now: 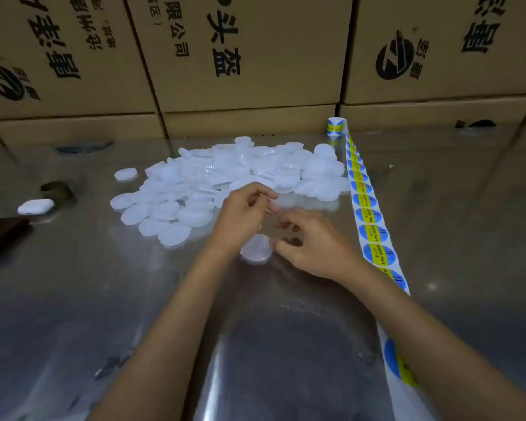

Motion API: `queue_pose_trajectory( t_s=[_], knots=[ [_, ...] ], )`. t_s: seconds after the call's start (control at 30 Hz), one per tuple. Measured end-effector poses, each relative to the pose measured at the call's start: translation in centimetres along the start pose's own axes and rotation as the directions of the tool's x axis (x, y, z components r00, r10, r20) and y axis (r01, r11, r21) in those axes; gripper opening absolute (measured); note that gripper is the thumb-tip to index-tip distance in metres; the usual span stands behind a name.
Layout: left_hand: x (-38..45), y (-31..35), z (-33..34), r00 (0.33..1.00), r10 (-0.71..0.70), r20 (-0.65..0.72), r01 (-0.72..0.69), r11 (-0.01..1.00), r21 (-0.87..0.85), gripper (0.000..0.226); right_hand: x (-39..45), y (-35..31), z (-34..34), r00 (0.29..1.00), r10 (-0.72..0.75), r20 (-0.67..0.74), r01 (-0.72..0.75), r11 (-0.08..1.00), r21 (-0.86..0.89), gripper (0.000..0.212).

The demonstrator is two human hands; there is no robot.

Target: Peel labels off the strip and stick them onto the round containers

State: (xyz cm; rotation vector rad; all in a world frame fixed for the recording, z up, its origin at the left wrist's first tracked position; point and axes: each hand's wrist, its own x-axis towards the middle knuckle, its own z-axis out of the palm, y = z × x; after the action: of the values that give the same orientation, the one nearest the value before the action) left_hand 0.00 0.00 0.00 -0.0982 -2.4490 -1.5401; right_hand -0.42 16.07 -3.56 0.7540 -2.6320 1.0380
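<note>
Metal table, reflective, scuffed; carries all items listed.

Round containers, pile: translucent white plastic discs, heaped at centre far, spreading left and near; one stray disc lies apart at the pile's far left.

Single round container: flat on the table at the near edge of the pile, between the two hands; no label visible on it.

Label strip: white backing with round blue-and-yellow labels; runs from a small roll at far right, along the right of the pile, toward the near right, passing under the right forearm.

Left hand: fingers curled, tips drawn together just above the pile's near edge; whether they pinch anything cannot be told; heel of hand beside the single container.

Right hand: fingers curled; thumb touching or just beside the single container's right rim; a grip cannot be confirmed.

Earbud case: white, far left of table; dark object near it, partly out of view.

Cardboard cartons: brown, printed black, stacked along the far side.
</note>
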Motion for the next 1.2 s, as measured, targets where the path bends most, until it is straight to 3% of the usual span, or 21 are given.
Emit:
queue_pose_trajectory(
  t_s=[0.07,0.13,0.37,0.5,0.63,0.7,0.77,0.87,0.97,1.03,1.13,1.2],
  knots=[
    [0.1,0.0,-0.7,0.998,-0.047,-0.029,0.044,0.995,-0.088,0.027,-0.3,-0.1,0.1,0.992,-0.090,0.091,0.094,0.994,-0.047,0.047],
    [0.1,0.0,-1.5,0.996,-0.080,-0.031,0.074,0.983,-0.165,0.025,-0.7,-0.1,0.4,0.982,-0.114,0.152,0.126,0.989,-0.077,0.046],
    [0.0,0.6,-1.9,0.993,-0.118,0.021,0.120,0.971,-0.207,0.025,-0.4,0.4,0.2,0.988,-0.132,0.083,0.135,0.990,-0.035,0.008],
    [-0.1,0.4,-1.8,0.988,-0.101,0.118,0.118,0.982,-0.148,0.027,-0.6,0.7,-0.1,0.991,-0.091,0.099,0.095,0.995,-0.032,0.013],
    [-0.5,0.2,-1.5,0.958,-0.074,0.278,0.087,0.996,-0.036,0.030,-0.7,0.8,-1.0,0.989,-0.001,0.151,0.013,0.997,-0.077,0.035],
    [-0.8,0.2,-1.1,0.943,-0.071,0.326,0.076,0.997,-0.003,0.030,-0.8,0.7,-1.4,0.991,0.028,0.129,-0.017,0.996,-0.088,0.033],
    [-1.0,0.4,-0.7,0.924,-0.069,0.376,0.083,0.996,-0.020,0.031,-0.8,0.4,-1.5,0.995,0.060,0.084,-0.060,0.998,0.002,0.026],
    [-1.1,0.6,-0.8,0.892,-0.064,0.448,0.151,0.975,-0.162,0.034,-0.7,0.2,-2.0,0.977,0.207,0.046,-0.211,0.924,0.319,0.023],
    [-1.3,0.5,-0.9,0.883,-0.024,0.468,0.129,0.973,-0.194,0.047,-0.4,0.4,-2.8,0.925,0.378,0.039,-0.350,0.809,0.472,0.038],
    [-1.4,0.6,-0.4,0.916,-0.032,0.401,0.123,0.972,-0.202,0.044,-0.3,0.5,-3.4,0.892,0.451,0.034,-0.387,0.721,0.574,0.046],
    [-1.5,0.5,0.2,0.945,-0.094,0.312,0.185,0.942,-0.278,0.032,-0.3,0.5,-4.3,0.874,0.485,0.040,-0.403,0.675,0.618,0.051],
    [-1.3,0.2,0.1,0.948,-0.119,0.295,0.222,0.913,-0.344,0.033,-0.3,0.7,-5.5,0.881,0.473,-0.004,-0.383,0.718,0.582,0.045]
  ],
)
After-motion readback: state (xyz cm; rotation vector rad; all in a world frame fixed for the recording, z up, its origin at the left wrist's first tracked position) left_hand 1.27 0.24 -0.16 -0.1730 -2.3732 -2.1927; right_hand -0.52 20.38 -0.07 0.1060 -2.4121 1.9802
